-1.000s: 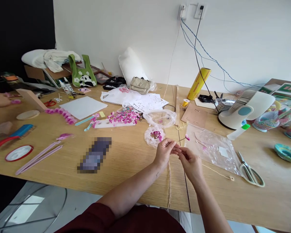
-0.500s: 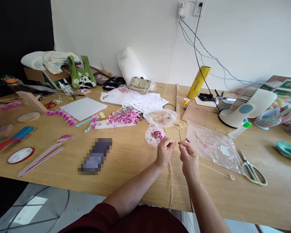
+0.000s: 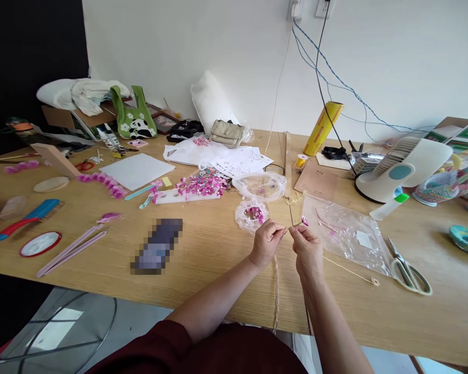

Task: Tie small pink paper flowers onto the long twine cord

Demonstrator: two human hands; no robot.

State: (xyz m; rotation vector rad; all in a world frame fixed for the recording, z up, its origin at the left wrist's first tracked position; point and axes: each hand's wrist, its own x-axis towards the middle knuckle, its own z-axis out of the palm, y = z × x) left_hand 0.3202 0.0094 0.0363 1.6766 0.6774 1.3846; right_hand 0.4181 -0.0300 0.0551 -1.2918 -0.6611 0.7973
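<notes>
Over the middle of the table, my left hand (image 3: 267, 243) is closed in a pinch, its fingertips close to those of my right hand (image 3: 307, 250). My right hand pinches a thin stem that ends in a small magenta flower (image 3: 304, 221). What my left fingertips hold is too small to make out. Just behind my left hand sits a clear plastic dish (image 3: 252, 214) with magenta pieces. A braided cord (image 3: 276, 296) hangs down below my left hand. Beyond my right hand a pale thread (image 3: 351, 269) runs to a small coil on the table.
A clear plastic bag (image 3: 347, 236) and scissors (image 3: 409, 270) lie to the right, with a white fan (image 3: 401, 171) behind. Pink flowers (image 3: 203, 186) lie at centre-left. Further left are a pixelated dark object (image 3: 158, 246), pink strips (image 3: 72, 253) and a brush (image 3: 31, 218).
The view has shifted slightly, so the table items appear a little further right and higher. Both hands remain pinched close together, and the flower stays by my right fingertips.
</notes>
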